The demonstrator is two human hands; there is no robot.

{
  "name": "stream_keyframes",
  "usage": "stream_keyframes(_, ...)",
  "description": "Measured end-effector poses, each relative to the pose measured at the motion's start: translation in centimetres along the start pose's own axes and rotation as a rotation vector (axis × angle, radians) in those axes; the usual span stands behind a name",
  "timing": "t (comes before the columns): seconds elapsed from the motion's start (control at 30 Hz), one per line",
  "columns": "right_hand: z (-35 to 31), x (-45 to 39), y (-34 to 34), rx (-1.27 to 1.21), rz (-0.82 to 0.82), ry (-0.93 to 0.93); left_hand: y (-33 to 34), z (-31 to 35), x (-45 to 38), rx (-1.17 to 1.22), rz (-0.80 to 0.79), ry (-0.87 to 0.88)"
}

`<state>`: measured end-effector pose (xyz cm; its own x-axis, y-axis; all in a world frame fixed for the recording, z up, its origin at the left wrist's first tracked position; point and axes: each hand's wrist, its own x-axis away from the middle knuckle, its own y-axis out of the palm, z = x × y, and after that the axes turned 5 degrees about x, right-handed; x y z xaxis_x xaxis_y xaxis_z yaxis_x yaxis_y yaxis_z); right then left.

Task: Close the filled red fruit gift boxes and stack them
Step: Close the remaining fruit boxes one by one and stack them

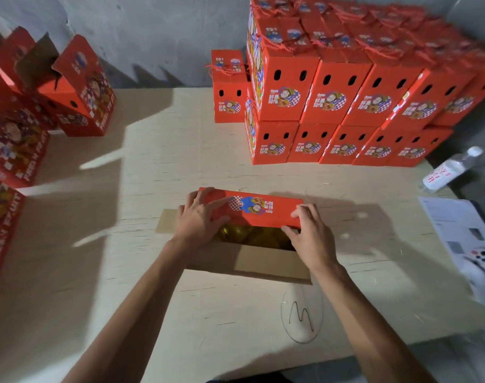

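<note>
An open red fruit gift box (pixel 259 210) stands in front of me on the pale table (pixel 141 272). Its far red lid flap is folded partly over the opening, and yellow-green fruit (pixel 252 237) shows underneath. The near brown flap (pixel 263 264) and a left brown flap lie open. My left hand (pixel 199 219) presses on the left end of the red flap. My right hand (pixel 309 230) grips the flap's right end, fingers over its edge. A large stack of closed red boxes (pixel 346 100) fills the back right, two tiers high.
Several open red boxes (pixel 78 87) stand along the left side and back left. A single closed box (pixel 228 89) sits left of the stack. A water bottle (pixel 448 170) lies at the right edge, near papers (pixel 462 230). A rough wall runs behind.
</note>
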<state>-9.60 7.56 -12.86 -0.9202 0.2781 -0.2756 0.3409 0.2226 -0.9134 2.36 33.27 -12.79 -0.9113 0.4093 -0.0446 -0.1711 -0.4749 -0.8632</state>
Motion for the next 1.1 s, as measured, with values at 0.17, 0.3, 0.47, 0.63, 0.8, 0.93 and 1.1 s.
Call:
stream_keyframes(0.17, 0.2, -1.9, -0.2, 0.221, -0.006, -0.082, -0.5, -0.2, -0.3, -0.050, -0.054, -0.100)
stream_keyframes(0.3, 1.0, -3.8, -1.3, 0.316, -0.122, -0.070, 0.3, 0.8, 1.0, -0.110, 0.032, -0.164)
stream_keyframes(0.47, 0.5, -5.9, -3.7, 0.501, -0.182, 0.104, 0.9, 1.2, 1.6, -0.116, 0.119, -0.193)
stream_keyframes(0.63, -2.4, -5.5, -4.2, 0.150, 0.096, 0.038, 0.5, 1.3, 2.1, -0.242, 0.164, -0.383)
stream_keyframes(0.8, -1.7, -3.5, -1.9, -0.408, 0.037, 0.145, -0.4, 2.6, 2.7, -0.223, 0.069, -0.581)
stream_keyframes(0.93, -0.8, -1.2, 0.0, -0.727, -0.014, 0.160, -1.8, 3.0, 3.4, -0.081, 0.186, -0.551)
stream_keyframes(1.1, 0.2, -1.2, 0.9, -0.723, -0.033, 0.152, -2.6, 4.1, 4.4, 0.090, 0.428, -0.127)
